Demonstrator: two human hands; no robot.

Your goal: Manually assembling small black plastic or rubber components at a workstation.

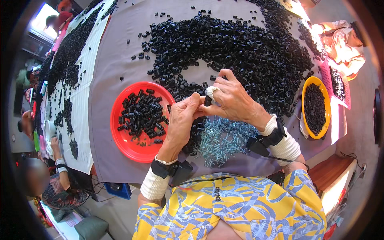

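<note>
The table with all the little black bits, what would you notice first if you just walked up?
First, the huge heap of small black plastic pieces spread over the grey table. Next, the bright red round plate at left, holding more black pieces. In the middle, the left hand and right hand pinch one small black piece above a pile of pale blue metal springs.

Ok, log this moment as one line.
left hand + right hand: pinch small black part | red plate: left, holds parts | pile of springs: under hands | yellow bowl: right

Grey-clothed table (120, 60) (sunlit at right) beside wooden bench (332, 176).
</note>
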